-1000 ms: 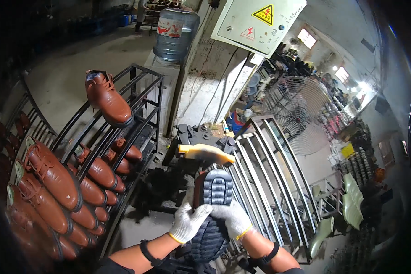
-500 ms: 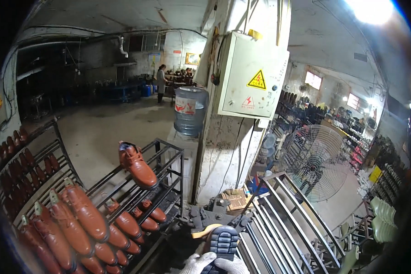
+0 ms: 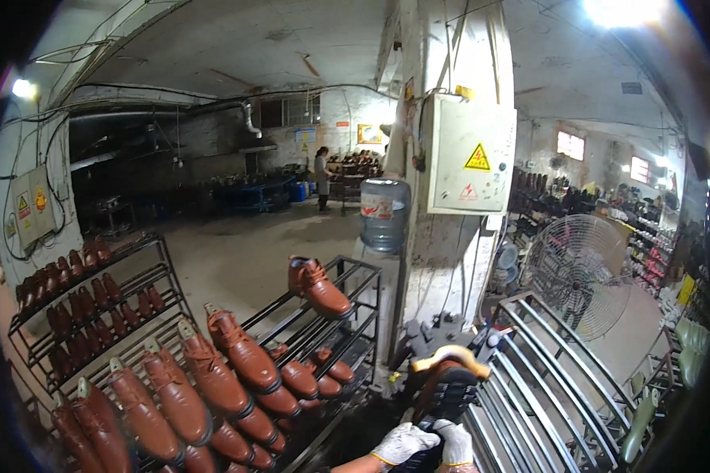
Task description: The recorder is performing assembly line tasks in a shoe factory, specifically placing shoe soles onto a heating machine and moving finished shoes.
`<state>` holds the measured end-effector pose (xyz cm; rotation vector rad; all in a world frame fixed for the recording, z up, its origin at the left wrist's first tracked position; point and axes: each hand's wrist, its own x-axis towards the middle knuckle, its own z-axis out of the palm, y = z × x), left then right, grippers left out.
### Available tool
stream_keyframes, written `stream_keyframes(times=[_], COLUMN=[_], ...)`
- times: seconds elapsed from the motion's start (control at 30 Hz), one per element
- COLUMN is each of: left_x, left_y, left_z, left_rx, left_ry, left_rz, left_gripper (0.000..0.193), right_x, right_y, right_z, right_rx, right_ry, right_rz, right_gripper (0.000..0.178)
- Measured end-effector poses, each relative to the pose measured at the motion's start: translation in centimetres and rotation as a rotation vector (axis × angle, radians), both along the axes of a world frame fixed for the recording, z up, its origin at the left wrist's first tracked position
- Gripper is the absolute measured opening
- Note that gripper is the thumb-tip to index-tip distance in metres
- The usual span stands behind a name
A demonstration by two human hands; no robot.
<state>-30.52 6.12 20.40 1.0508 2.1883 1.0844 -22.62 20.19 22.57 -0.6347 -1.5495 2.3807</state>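
Low in the view, a brown shoe with a black ridged sole [image 3: 448, 394] stands tilted, toe end up, between my hands. My left hand [image 3: 405, 445], in a white knit glove, is closed on the lower part of the shoe. My right hand [image 3: 454, 443], gloved alike, grips it from the other side. Just beyond the toe, a yellow curved pad [image 3: 451, 357] arches over the shoe, in front of a dark metal machine [image 3: 430, 339]. Whether pad and shoe touch, I cannot tell. The hands partly hide the shoe's lower end.
A black rack [image 3: 363, 272] holding several brown shoes [image 3: 241, 355] stands at left, with another shoe rack [image 3: 164, 256] behind. To the right is a metal rack with slanted bars [image 3: 544, 370]; beyond it, a large fan [image 3: 580, 276]. A pillar carries an electrical box [image 3: 469, 154] beside a water bottle [image 3: 384, 213].
The view has swung left, so the surroundings sit farther right and lower. The shoe has turned, showing more of its brown upper under the yellow pad. Both hands still hold it.
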Motion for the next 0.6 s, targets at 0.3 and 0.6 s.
stream_keyframes(times=[0.3, 0.6], left_x=[12.0, 1.9], left_y=[-12.4, -21.2], left_z=[-7.0, 3.6], left_rx=[0.329, 0.813], left_ry=[-0.413, -0.532], left_rz=[0.073, 0.841], left_gripper=[0.042, 0.051], right_x=[14.3, -0.6], right_y=[-6.4, -9.9], right_z=[0.4, 15.7], right_rx=[0.651, 0.937], right_ry=[-0.254, 0.091], right_rz=[0.367, 0.491], right_gripper=[0.045, 0.047])
